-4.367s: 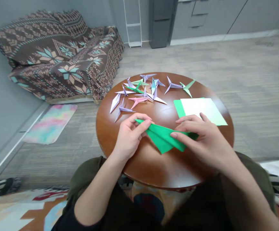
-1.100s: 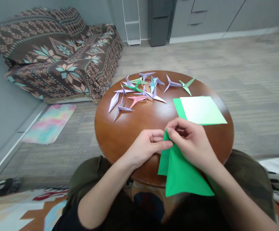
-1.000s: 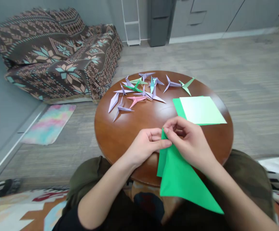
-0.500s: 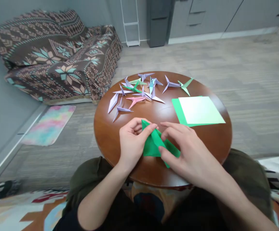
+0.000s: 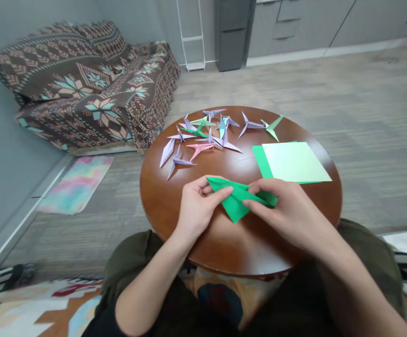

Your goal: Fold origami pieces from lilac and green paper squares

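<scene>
A partly folded sheet of green origami paper (image 5: 236, 206) is held between my two hands, just above the front half of the round table. My left hand (image 5: 199, 201) pinches its left part, the thumb on top and the fingers behind. On the right side, my right hand (image 5: 280, 201) grips a raised fold with thumb and index finger. One corner of the paper points down toward me. Beyond the hands lie several folded paper cranes in purple, green and blue, with a pink crane (image 5: 200, 149) closest to my hands.
Flat square sheets, a pale green sheet (image 5: 296, 161) over a darker green sheet (image 5: 258, 157), lie at the table's right. The brown round table (image 5: 238, 252) stands before my knees. A sofa (image 5: 94, 89) with a patterned cover and a pastel mat (image 5: 77, 185) are at the left.
The green paper has turned, its folded strip now lying more level. My right hand has moved up and right and closed on the fold. My left hand keeps its pinch.
</scene>
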### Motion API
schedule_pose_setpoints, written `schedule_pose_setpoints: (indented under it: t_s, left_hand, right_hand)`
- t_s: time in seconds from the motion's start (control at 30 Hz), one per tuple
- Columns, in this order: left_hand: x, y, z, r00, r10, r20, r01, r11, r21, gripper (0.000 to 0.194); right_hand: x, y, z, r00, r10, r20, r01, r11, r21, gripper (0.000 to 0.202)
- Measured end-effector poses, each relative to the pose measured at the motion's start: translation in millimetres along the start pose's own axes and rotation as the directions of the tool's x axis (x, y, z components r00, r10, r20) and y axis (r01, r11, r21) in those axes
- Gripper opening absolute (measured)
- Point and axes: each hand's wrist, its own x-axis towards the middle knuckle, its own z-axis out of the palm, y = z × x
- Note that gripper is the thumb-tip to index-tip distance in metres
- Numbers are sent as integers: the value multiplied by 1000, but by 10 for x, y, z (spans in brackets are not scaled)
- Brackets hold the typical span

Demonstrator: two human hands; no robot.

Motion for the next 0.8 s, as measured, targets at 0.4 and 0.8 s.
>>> schedule_pose_setpoints:
  t_s: [0.4, 0.8]
  left_hand:
    - [-18, 127, 30, 997, -77, -18, 72, 977, -199, 24]
    - [-28, 161, 1, 997, -43, -65, 32, 985, -169, 26]
  right_hand:
    - [-17, -72, -4, 996, 9, -84, 0, 995, 101, 19]
    - [-57, -63, -67, 987, 4, -158, 12, 995, 100, 16]
